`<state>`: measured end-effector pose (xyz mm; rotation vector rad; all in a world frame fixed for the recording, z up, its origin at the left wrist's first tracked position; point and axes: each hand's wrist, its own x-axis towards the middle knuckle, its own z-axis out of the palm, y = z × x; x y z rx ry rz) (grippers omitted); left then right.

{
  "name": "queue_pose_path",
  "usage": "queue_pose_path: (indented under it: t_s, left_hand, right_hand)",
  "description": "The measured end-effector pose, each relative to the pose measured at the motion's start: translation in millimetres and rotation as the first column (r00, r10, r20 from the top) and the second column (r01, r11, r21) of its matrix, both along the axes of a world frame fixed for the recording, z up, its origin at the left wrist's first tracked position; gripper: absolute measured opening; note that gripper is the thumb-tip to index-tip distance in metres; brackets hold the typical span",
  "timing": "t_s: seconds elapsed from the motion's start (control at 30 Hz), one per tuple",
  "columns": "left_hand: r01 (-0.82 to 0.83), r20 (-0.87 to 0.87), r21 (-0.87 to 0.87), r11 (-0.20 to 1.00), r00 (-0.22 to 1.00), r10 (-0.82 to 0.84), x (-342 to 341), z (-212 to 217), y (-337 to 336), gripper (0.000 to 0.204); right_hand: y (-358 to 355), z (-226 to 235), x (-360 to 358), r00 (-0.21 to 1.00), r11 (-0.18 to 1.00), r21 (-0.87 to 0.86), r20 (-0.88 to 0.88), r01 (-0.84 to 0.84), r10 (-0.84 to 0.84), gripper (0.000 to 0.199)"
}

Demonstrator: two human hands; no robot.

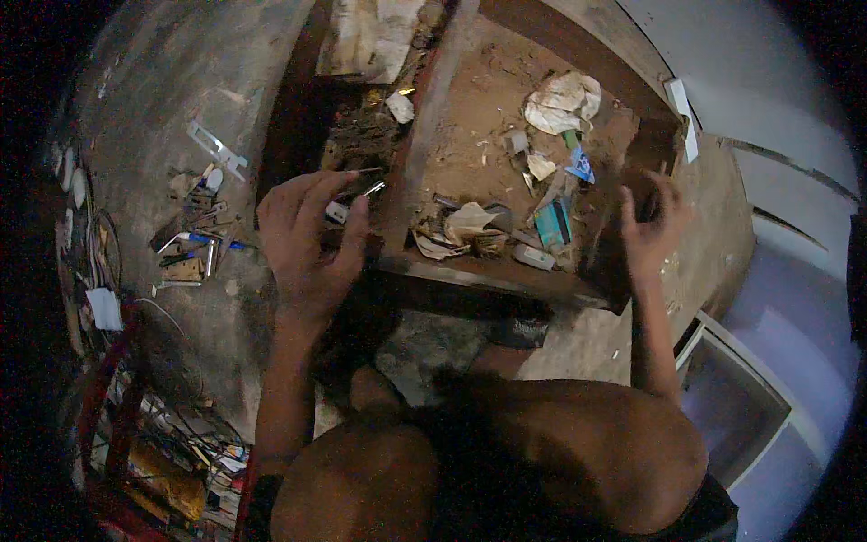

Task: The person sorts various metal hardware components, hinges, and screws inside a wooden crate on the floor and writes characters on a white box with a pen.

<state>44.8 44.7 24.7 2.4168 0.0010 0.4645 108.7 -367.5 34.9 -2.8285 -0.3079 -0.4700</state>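
A wooden drawer or tray point(423, 122) with a divider lies in front of my knees, dusty and holding scraps. My left hand point(312, 230) hovers over its narrow left compartment, thumb and fingers curved but apart. Between and beyond those fingers show a small white piece point(336, 212) and a shiny metal piece point(374, 188); neither looks clearly gripped. At the right wall of the tray, my right hand point(655, 221) is slightly blurred, its fingers bent and thumb apart, with nothing visible in it. Crumpled pale paper point(564, 102) and a teal card point(553, 223) lie in the wide compartment.
Left on the floor sits a pile of small items, including a metal rod point(210, 257) and a blue-and-white piece point(194, 238). A pale flat bracket point(217, 149) lies above it. Tangled wires and a red frame point(99, 388) stand lower left; a white-framed panel point(736, 406) stands right.
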Motion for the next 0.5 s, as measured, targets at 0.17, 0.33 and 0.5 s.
queue_pose_path:
  t_s: [0.17, 0.33, 0.5]
  left_hand:
    - [-0.001, 0.101, 0.053, 0.999, 0.995, -0.005, 9, -24, -10, 0.026]
    - [-0.008, 0.118, 0.058, 0.998, 0.993, 0.002, 5, -16, -6, 0.023]
    - [-0.019, 0.135, 0.027, 0.999, 0.991, 0.015, 1, -26, -4, 0.021]
  right_hand:
    - [89, -7, -29, 0.639, 0.943, -0.003, -0.736, -0.334, 0.223, 0.039]
    - [111, -22, -19, 0.638, 0.928, -0.05, -0.74, -0.369, 0.214, 0.034]
    - [93, -15, -4, 0.712, 0.958, 0.272, -0.656, -0.086, 0.25, 0.034]
